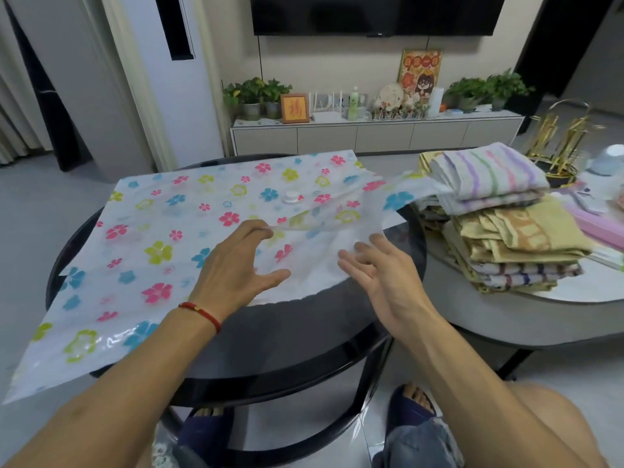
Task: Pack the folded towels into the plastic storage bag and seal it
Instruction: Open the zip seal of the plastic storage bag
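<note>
Black round table (304,332) carries the flower-printed clear plastic storage bag (162,214), flat, mouth at four o'clock. Folded striped and tan towels (506,231) sit stacked at three o'clock. My left hand (236,265), fingers straight, lifts the top film; my empty, spread right hand (381,278) should widen the gap.

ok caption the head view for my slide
Left hand lifts the top layer of the floral storage bag beside folded towels

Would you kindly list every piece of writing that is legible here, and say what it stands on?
"福": red character in the small wooden frame.
Poster: characters along the top, too blurred to read.
Green bottle: label too small to read.
Television: mark on its lower edge, too small to read.
Storage bag: flower print only, no text.
</note>
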`<action>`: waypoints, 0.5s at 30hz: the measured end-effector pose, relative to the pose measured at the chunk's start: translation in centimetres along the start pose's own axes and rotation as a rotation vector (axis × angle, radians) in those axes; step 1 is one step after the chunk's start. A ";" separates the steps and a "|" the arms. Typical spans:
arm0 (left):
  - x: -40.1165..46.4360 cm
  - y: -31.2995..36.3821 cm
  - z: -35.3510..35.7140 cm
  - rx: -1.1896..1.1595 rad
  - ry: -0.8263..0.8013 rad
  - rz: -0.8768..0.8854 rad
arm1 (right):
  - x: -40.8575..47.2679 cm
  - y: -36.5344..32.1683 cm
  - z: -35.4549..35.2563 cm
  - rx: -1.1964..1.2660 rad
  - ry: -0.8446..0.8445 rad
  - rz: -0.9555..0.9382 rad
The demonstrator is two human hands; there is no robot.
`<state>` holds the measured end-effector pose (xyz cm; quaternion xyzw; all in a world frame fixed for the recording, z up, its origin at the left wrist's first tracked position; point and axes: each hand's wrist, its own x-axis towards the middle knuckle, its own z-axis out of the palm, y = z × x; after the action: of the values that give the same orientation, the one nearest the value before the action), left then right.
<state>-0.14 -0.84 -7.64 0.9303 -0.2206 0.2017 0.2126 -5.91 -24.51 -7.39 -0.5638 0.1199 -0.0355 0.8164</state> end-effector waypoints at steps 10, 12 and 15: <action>0.7 -0.7 -1.0 -0.101 0.109 -0.004 | -1.2 1.0 -1.1 -0.059 0.050 0.217; 1.0 -1.4 -1.4 -0.158 0.162 -0.055 | -1.0 0.4 -1.4 0.023 0.102 0.276; 0.7 -1.7 -1.1 -0.154 0.112 -0.061 | -1.1 0.6 -1.5 -0.214 0.071 0.201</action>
<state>0.98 0.83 -6.86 0.9048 -0.1949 0.2292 0.3015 -7.39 -25.41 -8.30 -0.6313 0.2076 0.0393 0.7462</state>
